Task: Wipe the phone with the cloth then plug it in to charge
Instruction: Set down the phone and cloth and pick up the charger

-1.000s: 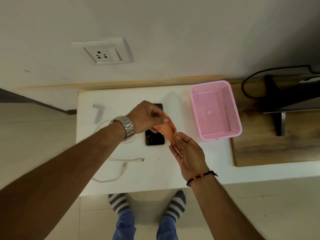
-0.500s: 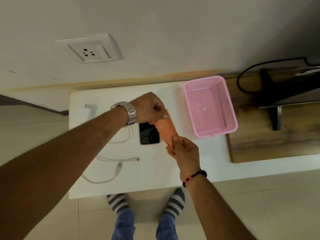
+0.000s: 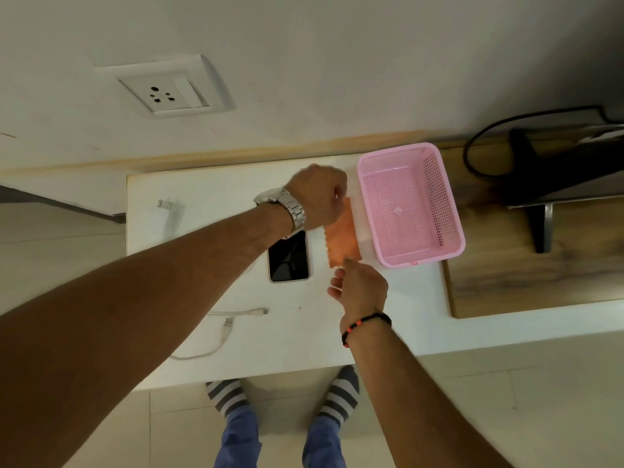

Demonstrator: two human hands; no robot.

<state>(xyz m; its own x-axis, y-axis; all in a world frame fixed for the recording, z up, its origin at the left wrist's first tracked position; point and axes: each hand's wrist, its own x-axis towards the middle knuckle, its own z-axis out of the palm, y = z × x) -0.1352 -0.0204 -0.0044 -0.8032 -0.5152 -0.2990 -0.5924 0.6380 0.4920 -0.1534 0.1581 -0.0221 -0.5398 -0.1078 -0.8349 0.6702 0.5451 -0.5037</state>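
A small orange cloth (image 3: 341,238) is stretched flat between my two hands, just right of the phone. My left hand (image 3: 319,195) pinches its far end; my right hand (image 3: 359,285) pinches its near end. The phone (image 3: 289,256), dark screen up, lies on the white table (image 3: 297,339) with its far end under my left wrist. A white charging cable (image 3: 221,332) lies near the table's front, both plugs free. A white charger adapter (image 3: 166,211) rests at the far left of the table. A wall socket (image 3: 162,94) with a switch is on the wall above.
An empty pink plastic basket (image 3: 452,228) stands at the table's right end, close to the cloth. Right of it, a wooden surface (image 3: 506,282) holds a dark stand and a black cord (image 3: 472,157). My feet in striped socks (image 3: 337,396) are below the table's front edge.
Both hands have drawn the cloth out from a bunched strip over the phone to a flat piece right of it. My left hand moved farther from me, toward the basket.
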